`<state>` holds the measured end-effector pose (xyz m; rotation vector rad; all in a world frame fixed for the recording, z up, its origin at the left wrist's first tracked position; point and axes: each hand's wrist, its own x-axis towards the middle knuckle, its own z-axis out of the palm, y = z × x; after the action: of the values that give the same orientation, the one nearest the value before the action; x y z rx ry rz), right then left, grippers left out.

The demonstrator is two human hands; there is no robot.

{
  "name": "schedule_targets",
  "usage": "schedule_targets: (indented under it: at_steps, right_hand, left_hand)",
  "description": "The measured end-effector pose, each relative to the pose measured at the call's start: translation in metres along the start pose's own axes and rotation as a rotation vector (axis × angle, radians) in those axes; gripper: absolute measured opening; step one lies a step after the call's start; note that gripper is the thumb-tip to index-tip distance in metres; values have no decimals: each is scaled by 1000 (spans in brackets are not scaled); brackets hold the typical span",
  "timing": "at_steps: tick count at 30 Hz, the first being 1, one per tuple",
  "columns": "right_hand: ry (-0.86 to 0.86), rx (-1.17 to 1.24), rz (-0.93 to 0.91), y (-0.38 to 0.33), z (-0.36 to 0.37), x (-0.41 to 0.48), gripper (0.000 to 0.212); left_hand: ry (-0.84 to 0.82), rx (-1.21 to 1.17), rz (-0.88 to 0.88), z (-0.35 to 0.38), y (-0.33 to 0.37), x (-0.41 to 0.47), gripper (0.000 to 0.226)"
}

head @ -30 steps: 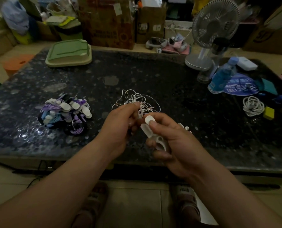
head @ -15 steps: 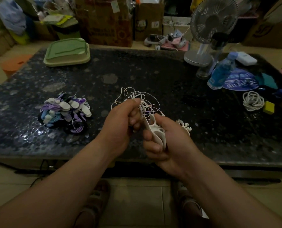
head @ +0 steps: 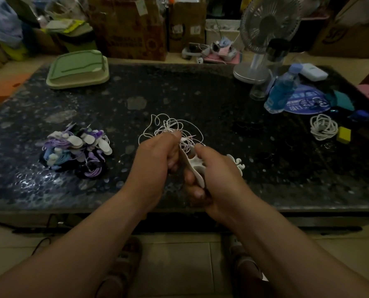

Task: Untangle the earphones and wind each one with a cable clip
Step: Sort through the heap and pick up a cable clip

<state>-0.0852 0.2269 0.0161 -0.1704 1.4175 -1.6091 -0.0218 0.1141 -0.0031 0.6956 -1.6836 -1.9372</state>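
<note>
Near the table (head: pixel 200 100) edge the hands meet: the right hand (head: pixel 219 176) curls round a white cable clip (head: pixel 195 166), the left hand (head: pixel 154 166) pinches the tangled earphones (head: pixel 172 125) (loops spilling just beyond its knuckles). Further left lies a pile of wound earphones (head: pixel 76 151).

I work in dim, flat light, the whole view underexposed and a little grainy, and the only real glare is a patch of pale glints on the polished dark table (head: pixel 200 97) near its front left corner. The white earphone cable (head: pixel 168 123) and the fan (head: pixel 269 24) catch what light there is, while the floor (head: pixel 175 259) by my feet lies in murky shade. The wide lens bows the table's edges, and the boxes (head: pixel 127 29) at the back look soft.
</note>
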Motion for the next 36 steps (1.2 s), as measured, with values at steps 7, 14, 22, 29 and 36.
schedule_targets:
  at_steps: [7, 14, 22, 29, 36]
  right_hand:
    - [-17, -30, -34, -5, 0, -2, 38]
    - [111, -235, -160, -6, 0, -5, 46]
    - [198, -431, -567, 1, -5, -4, 35]
    - [10, -342, -464, -2, -4, 2, 30]
    - [147, -147, -304, -13, -15, 12, 26]
  left_hand:
    - [3, -64, -36, 8, 1, -8, 51]
    - [-97, -21, 98, 8, 1, -11, 46]
    - [-164, 114, 390, 11, 6, -19, 38]
    - [-282, 237, 415, 4, 11, -21, 40]
    - [-468, 352, 141, -3, 16, -18, 15]
